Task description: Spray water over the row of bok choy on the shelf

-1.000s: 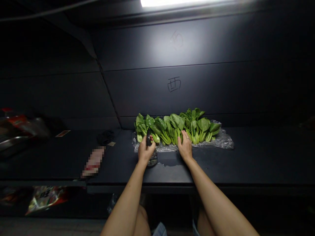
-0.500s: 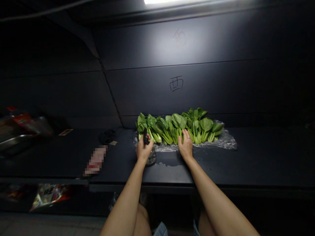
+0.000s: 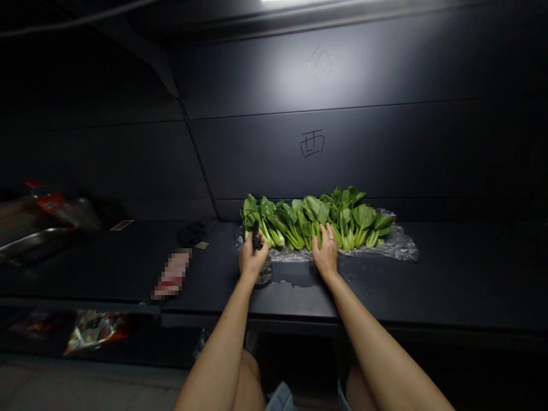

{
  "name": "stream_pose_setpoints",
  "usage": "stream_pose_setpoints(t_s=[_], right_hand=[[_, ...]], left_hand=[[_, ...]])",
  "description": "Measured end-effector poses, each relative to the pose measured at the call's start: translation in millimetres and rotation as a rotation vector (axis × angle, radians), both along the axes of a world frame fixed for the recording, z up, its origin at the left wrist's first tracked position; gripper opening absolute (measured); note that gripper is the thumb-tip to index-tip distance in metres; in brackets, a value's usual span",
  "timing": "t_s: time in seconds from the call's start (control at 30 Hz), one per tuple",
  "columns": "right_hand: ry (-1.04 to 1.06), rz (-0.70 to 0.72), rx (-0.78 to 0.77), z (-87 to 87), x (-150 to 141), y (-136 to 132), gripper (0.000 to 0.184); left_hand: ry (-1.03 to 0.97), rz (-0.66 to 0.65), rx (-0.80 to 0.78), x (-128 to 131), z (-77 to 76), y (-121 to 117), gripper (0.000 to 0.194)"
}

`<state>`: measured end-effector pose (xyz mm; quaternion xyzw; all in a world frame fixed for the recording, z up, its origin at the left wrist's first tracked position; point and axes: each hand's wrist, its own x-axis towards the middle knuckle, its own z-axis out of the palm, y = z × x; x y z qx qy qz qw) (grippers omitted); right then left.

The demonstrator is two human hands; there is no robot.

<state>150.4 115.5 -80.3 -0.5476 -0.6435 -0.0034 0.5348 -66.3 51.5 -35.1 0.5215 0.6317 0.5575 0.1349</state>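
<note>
A row of green bok choy (image 3: 314, 220) lies on crinkled clear plastic film (image 3: 396, 246) at the back of a dark shelf (image 3: 449, 279). My left hand (image 3: 252, 258) is closed around a small spray bottle (image 3: 262, 273) with a black nozzle, held upright just in front of the leftmost bunches. My right hand (image 3: 326, 254) rests flat, fingers apart, on the stalk ends near the middle of the row. A ring shows on one finger. A wet patch (image 3: 295, 279) lies on the shelf between my hands.
A pink packet (image 3: 172, 274) lies on the shelf to the left, with a dark crumpled thing (image 3: 192, 233) behind it. A metal tray (image 3: 29, 240) with red packaging sits far left. A printed bag (image 3: 96, 337) lies below the shelf. Chalk characters mark the dark back wall.
The view has drifted a little, shifting everything rightward. My left hand has tilted the spray bottle's nozzle more upright. My right hand stays on the stalks.
</note>
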Motion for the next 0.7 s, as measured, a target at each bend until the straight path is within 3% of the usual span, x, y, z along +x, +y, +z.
stream_pose_setpoints(t_s=[0.17, 0.33, 0.7], right_hand=[[-0.007, 0.008, 0.011, -0.2, -0.3, -0.6, 0.049], [-0.016, 0.004, -0.005, -0.3, -0.4, -1.0, 0.05], [-0.021, -0.009, 0.016, -3.3, -1.6, -1.6, 0.049]], left_hand=[[-0.003, 0.024, -0.017, 2.6, 5.9, -4.9, 0.031], [0.049, -0.013, -0.095, 8.1, 11.8, -12.5, 0.022], [0.029, -0.179, -0.05, 14.5, 13.0, -14.5, 0.027]])
